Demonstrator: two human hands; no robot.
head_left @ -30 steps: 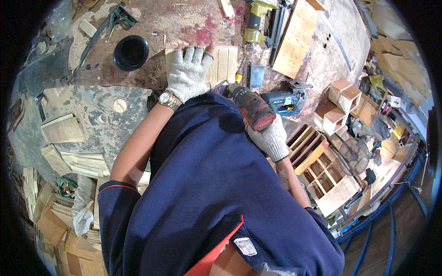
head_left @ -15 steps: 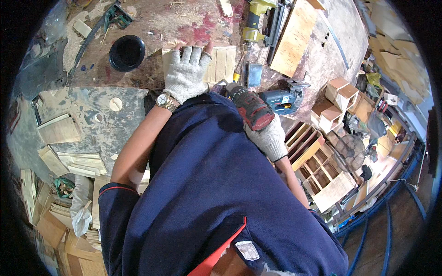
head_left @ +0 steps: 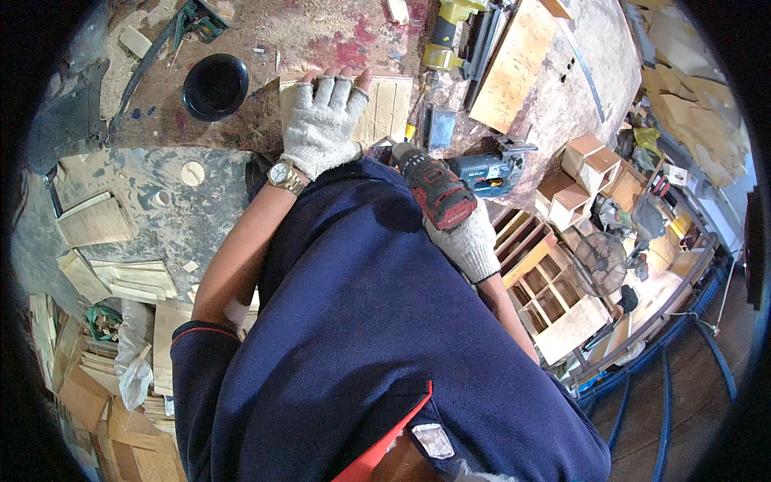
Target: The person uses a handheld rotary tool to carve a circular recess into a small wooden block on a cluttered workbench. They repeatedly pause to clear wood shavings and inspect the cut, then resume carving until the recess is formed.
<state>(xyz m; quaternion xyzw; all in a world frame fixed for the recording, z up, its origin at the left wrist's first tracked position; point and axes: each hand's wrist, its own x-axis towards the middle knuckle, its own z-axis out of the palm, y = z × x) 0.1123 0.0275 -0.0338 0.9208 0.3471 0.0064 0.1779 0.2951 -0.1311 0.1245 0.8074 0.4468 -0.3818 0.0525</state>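
Observation:
My left hand, in a white knit glove with bare fingertips, lies flat on a pale wooden board with its fingers spread. The board rests on the stained workbench near its front edge and is partly covered by that hand. In my gloved right hand is a red and black cordless drill. Its front end points toward the board's near right corner, and my hand wraps round its hidden grip. Whether the tip touches the board cannot be made out.
Left of the board sits a black round bowl. A blue jigsaw lies right of the drill, with a yellow-green power tool beyond it. Thin wood pieces are stacked at the left. A fan and wooden boxes stand at the right.
My left hand stays flat on the board and the drill remains in my right hand. The surroundings have shifted slightly in the view; hardly anything else differs.

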